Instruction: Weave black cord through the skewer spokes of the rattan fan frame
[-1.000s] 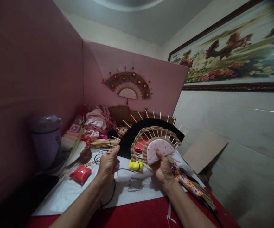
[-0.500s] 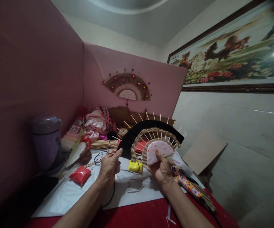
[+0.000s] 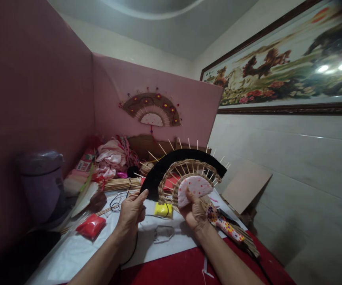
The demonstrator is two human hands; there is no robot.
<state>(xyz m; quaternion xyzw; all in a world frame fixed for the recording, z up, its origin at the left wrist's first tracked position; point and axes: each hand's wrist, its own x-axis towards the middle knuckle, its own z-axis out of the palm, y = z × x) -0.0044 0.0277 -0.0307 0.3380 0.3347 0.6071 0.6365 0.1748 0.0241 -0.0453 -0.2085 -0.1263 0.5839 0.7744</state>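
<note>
A half-round fan frame (image 3: 188, 174) of thin sticks, with a black outer band (image 3: 155, 178), a braided straw arc (image 3: 164, 179) and a pink dotted half-disc (image 3: 195, 189), is held up over the table. My left hand (image 3: 131, 209) pinches the lower left end of the black band. My right hand (image 3: 193, 211) grips the half-disc from below, its thumb on the front. Stick tips poke out beyond the black band. A black cord (image 3: 134, 253) hangs beneath my left hand.
Yellow packet (image 3: 163, 210) and red packet (image 3: 91, 226) lie on the white sheet (image 3: 70, 257). A lidded bin (image 3: 42, 186) stands left; sticks (image 3: 122, 184) and pink cloth (image 3: 111, 152) lie behind. A finished fan (image 3: 153, 109) hangs on the pink board. A flowered handle (image 3: 230, 230) is at right.
The view has swung slightly right, so the surroundings sit further left in the picture. Both hands keep their hold on the fan, which has barely changed its tilt.
</note>
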